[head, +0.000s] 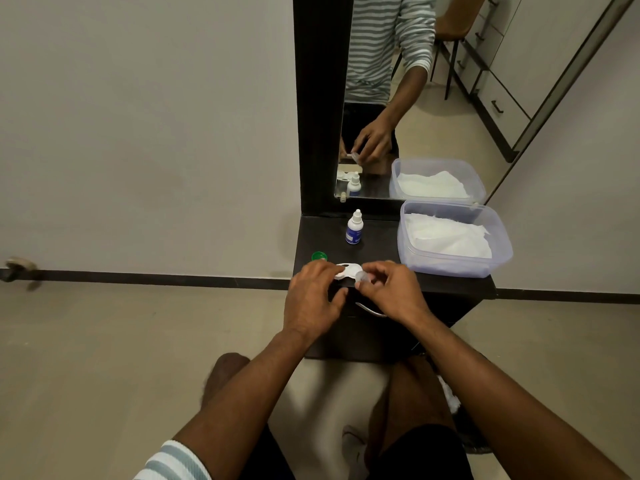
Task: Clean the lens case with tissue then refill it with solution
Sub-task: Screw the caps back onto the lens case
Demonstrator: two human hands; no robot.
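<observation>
Both hands meet over the front edge, left (313, 296) and right (389, 289), fingers curled, pinching.

A dark table (433, 284) stood at the frame's center against a pale wall (138, 133). A metal handle (370, 310) showed on its front. Above it, a dark-framed mirror (426, 109) filled the upper middle, reflecting a chair (450, 26) and white drawers (491, 81) at the upper right. A dark baseboard (156, 279) ran across the left, above the beige floor (86, 375). At the far left edge, a blurred doorstop-like fitting (19, 268) sat by the baseboard. A white shoe (353, 445) lay on the floor at the lower center.
</observation>
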